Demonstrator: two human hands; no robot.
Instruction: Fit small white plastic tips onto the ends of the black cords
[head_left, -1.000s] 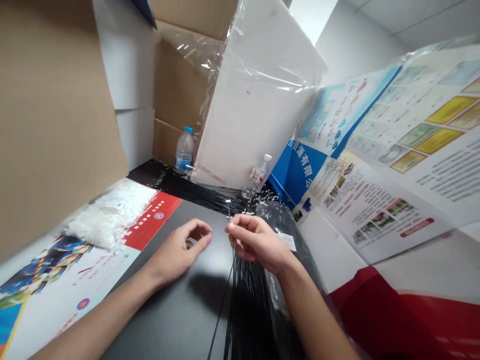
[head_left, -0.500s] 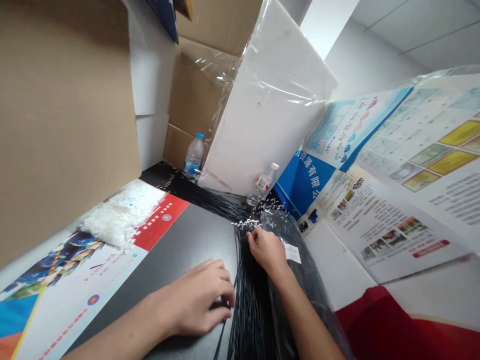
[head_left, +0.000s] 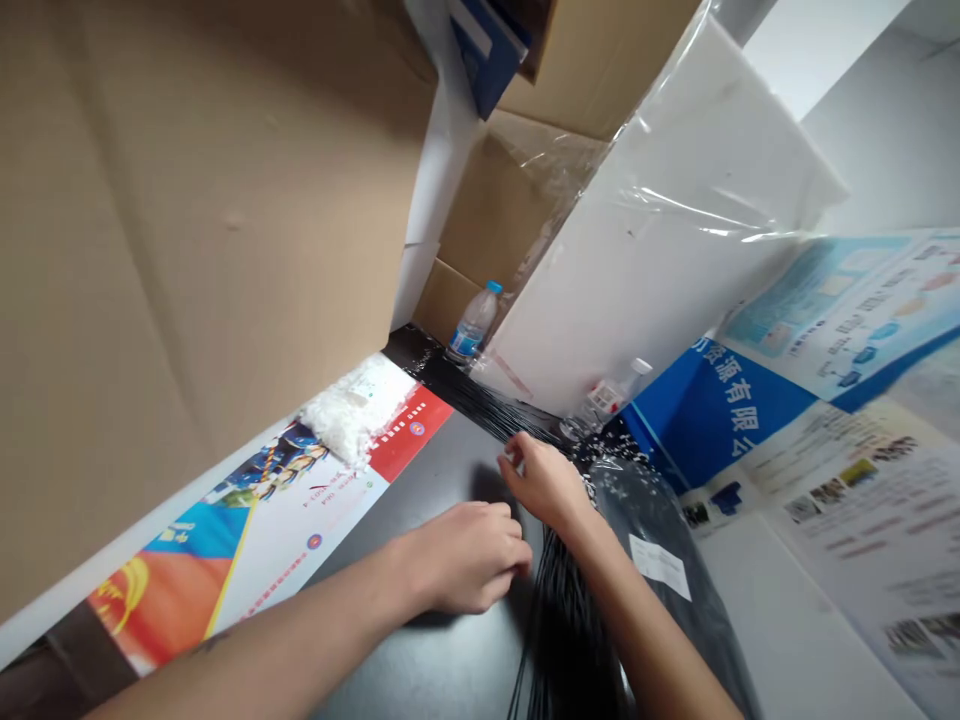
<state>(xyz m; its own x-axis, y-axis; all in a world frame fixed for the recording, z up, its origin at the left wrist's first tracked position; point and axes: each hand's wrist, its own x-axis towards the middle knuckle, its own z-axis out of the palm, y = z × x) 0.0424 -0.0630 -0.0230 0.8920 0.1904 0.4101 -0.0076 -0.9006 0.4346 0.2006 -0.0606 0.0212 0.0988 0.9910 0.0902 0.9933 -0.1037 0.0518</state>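
My left hand [head_left: 471,558] is low over the dark tabletop, its fingers curled in. Whatever it may hold is hidden behind the fingers. My right hand [head_left: 546,484] is just beyond it, thumb and fingertips brought together in a pinch over the table; anything between them is too small to make out. Under my right wrist and forearm runs a bundle of thin black cords [head_left: 561,610] with white tips, partly covered by the arm. More black cords [head_left: 499,408] lie across the back of the table. To the left, a heap of small white pieces [head_left: 352,412] rests on a printed sheet [head_left: 296,540].
A blue-capped bottle [head_left: 472,325] and a white-capped bottle [head_left: 606,400] stand at the back by a white panel [head_left: 645,250]. A large cardboard sheet [head_left: 225,220] rises at left. A dark plastic bag [head_left: 660,510] with a white label lies right of my right arm.
The view has swung left, so the surroundings sit farther right. My right hand has moved left off the bundle's white tips. My left hand's fingers have curled in more.
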